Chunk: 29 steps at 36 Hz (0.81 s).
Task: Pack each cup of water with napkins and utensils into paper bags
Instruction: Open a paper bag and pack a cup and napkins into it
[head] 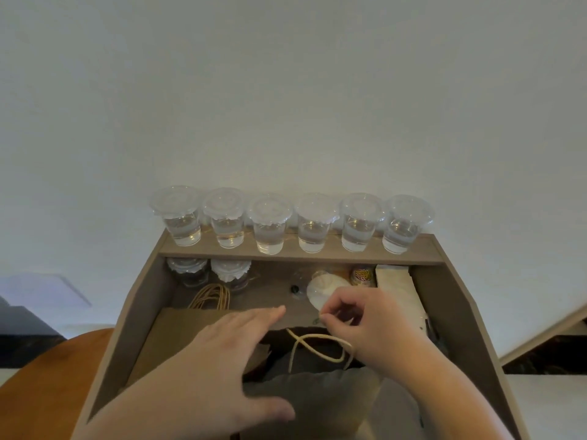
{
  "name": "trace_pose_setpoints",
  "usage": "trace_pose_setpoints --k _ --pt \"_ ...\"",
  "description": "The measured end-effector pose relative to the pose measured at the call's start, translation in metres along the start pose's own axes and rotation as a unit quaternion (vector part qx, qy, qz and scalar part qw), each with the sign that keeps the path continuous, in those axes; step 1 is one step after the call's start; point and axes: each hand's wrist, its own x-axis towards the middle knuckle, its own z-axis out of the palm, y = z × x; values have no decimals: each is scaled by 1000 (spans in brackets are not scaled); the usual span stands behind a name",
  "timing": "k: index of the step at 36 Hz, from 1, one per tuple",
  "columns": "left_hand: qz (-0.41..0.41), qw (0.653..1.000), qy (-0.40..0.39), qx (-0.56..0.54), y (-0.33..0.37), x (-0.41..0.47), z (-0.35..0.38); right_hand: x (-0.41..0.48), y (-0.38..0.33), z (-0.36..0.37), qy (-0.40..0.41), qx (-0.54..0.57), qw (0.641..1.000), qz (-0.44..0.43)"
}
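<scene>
left hand (228, 344) flat, fingers straight, resting over the flat paper bags (171, 331); right hand (371, 325) fingers curled, can't tell if pinching anything. open bag (317, 395) just below it. cups of water (314, 223) in a left-right row on the far shelf, right hand nearer

No text, label or number can be read anywhere.

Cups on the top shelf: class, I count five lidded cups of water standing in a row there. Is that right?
Not quite. The head view shows six lidded cups of water, not five, standing in a row on the top shelf.
</scene>
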Motion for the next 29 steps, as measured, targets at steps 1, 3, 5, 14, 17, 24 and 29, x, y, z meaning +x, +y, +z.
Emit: trace_pose_setpoints --k 1,3,5,14,17,24,29 --pt "2 999 26 20 3 6 5 1 -2 -1 -6 -10 1000 0" --pt "28 995 92 32 9 19 14 3 -6 -5 -20 -34 999 -5" --pt "48 990 131 21 11 27 22 2 -9 -7 -42 -58 997 -9" --pt "57 970 233 29 18 30 39 -6 -13 -8 -86 -50 995 -29" --pt "47 972 230 16 19 29 38 -8 -13 -5 -44 -43 998 -35" --pt "45 972 231 21 23 27 34 -10 -18 1 -67 -81 993 -50" --pt "46 970 239 -2 27 23 33 -13 -21 -1 -62 -78 993 -56"
